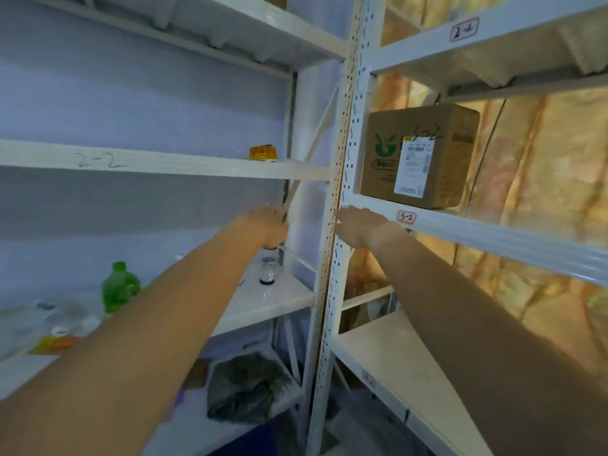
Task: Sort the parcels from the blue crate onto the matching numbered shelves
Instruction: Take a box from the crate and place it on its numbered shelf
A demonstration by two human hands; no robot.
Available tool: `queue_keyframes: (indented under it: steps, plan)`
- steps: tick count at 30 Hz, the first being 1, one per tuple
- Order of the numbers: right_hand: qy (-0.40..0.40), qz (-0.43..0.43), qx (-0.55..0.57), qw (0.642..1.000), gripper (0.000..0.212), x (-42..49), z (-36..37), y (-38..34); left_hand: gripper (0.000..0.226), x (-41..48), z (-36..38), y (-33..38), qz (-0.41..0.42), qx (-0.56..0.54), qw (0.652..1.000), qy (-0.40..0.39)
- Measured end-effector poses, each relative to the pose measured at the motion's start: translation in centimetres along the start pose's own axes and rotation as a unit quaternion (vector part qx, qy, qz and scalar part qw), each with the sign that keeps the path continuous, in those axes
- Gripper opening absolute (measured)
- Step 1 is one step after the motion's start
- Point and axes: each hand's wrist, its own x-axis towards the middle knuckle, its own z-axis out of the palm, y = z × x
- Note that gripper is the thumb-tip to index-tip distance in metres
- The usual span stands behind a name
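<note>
A brown cardboard parcel with a white label and "3-2" handwritten on it rests on the right rack's shelf, whose edge carries a "3-2" tag. My right hand hovers just below and left of the parcel, at the shelf's front edge, fingers spread and holding nothing. My left hand is stretched toward the left rack's corner, below the shelf marked "2-2", also holding nothing. A higher shelf on the right bears a "2-2" tag. The blue crate is out of view.
A perforated white upright separates the two racks. The left rack holds a green bottle, a small glass jar, a yellow-red packet and a dark bag lower down. A pale lower shelf sits on the right.
</note>
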Motion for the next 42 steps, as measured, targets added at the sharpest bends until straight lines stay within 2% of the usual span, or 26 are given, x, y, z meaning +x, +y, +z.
queue_keyframes:
  steps: [9, 18, 24, 27, 30, 35, 39, 42]
  plan:
    - [-0.023, -0.092, 0.006, 0.995, 0.048, -4.6, 1.0, -3.3, 0.056, -8.1, 0.1, -2.2, -0.088, 0.049, 0.994, -0.039]
    - [-0.013, -0.132, 0.021, 0.991, 0.047, -7.0, 0.8, -5.9, 0.057, -13.0, -0.8, -3.2, -0.087, 0.071, 0.992, -0.062]
    - [-0.007, -0.159, 0.060, 0.985, 0.042, -6.7, 1.5, -8.8, 0.058, -15.4, -0.6, -6.5, -0.107, 0.072, 0.990, -0.061]
    - [-0.019, -0.173, 0.072, 0.982, 0.046, -6.9, 3.5, -10.1, 0.061, -16.5, 1.0, -9.2, -0.126, 0.066, 0.987, -0.069]
    - [-0.064, -0.183, 0.066, 0.979, 0.050, -7.6, 8.2, -10.9, 0.064, -18.6, 5.4, -12.0, -0.144, 0.070, 0.981, -0.105]
    - [-0.203, -0.199, 0.053, 0.957, 0.052, -9.2, 20.9, -11.5, 0.065, -23.6, 17.6, -16.0, -0.184, -0.002, 0.966, -0.179]
    - [-0.328, -0.207, 0.051, 0.920, 0.055, -11.0, 33.6, -12.8, 0.063, -28.0, 27.7, -18.4, -0.198, -0.011, 0.942, -0.269]
    - [-0.409, -0.194, 0.057, 0.890, 0.047, -12.7, 41.0, -14.4, 0.065, -30.1, 34.7, -20.5, -0.189, -0.014, 0.920, -0.344]
